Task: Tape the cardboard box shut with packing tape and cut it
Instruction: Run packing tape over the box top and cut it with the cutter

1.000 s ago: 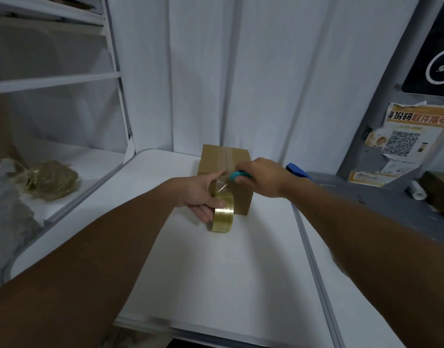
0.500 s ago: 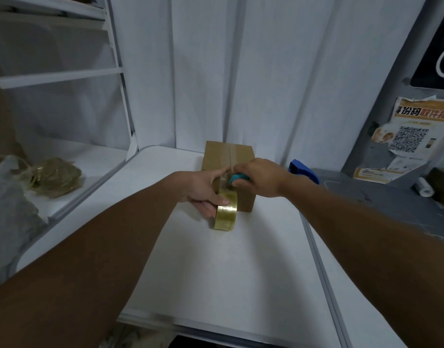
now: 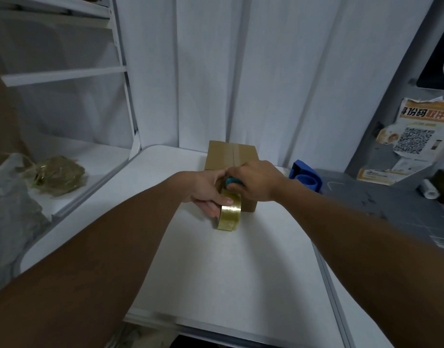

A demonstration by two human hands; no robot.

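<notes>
A small brown cardboard box (image 3: 231, 154) stands at the far end of the white table (image 3: 216, 272), with a strip of clear tape down its top seam. My left hand (image 3: 206, 194) grips a roll of clear yellowish packing tape (image 3: 229, 212) in front of the box's near face. My right hand (image 3: 256, 180) is closed around a teal-handled cutting tool (image 3: 232, 182) right above the roll, at the box's near top edge. The blade is hidden by my fingers.
A blue tape dispenser (image 3: 306, 177) sits right of the box on a grey surface. White shelves on the left hold a crumpled wad of used tape (image 3: 57, 175). A small white roll (image 3: 428, 189) and posted notices (image 3: 414, 139) are at far right.
My two hands have drawn closer together over the roll at the box's near edge. The view has shifted slightly; the box stays where it was.
</notes>
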